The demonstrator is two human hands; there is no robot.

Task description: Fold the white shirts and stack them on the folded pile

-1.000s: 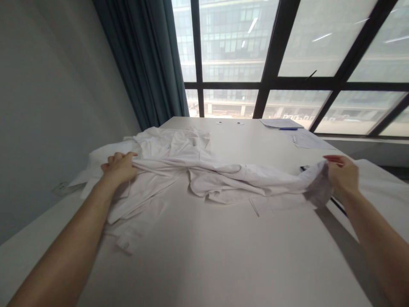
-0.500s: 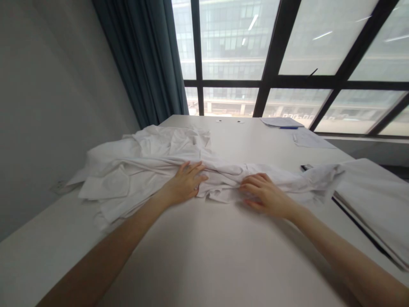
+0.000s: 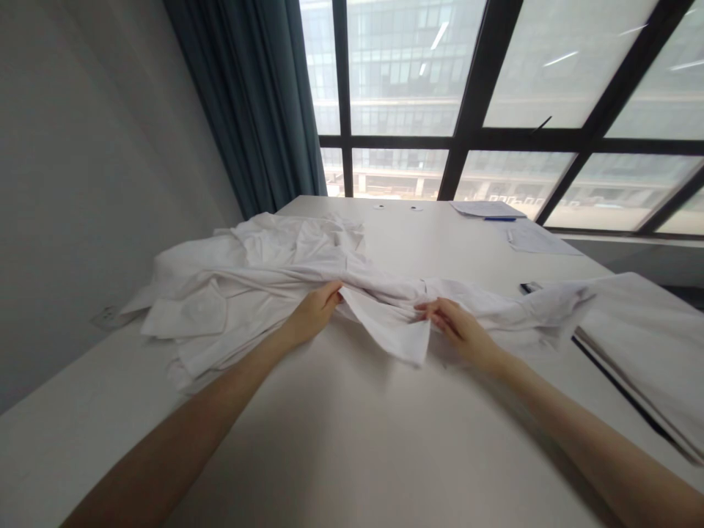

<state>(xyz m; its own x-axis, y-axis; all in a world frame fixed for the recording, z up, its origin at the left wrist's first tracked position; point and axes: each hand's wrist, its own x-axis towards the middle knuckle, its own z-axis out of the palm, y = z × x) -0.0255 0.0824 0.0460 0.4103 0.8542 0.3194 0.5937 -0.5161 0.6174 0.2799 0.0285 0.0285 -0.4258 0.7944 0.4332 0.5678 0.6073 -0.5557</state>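
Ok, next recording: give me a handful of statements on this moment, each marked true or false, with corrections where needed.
1. The left hand pinches the white cloth. True.
2. The cloth is folded into a neat square. False: it lies rumpled and spread out on the table.
3. The right hand is at the cloth, to the right of the left hand. True.
4. A blue curtain hangs to the left of the window. True.
5. The curtain covers the whole window. False: much of the window is uncovered.
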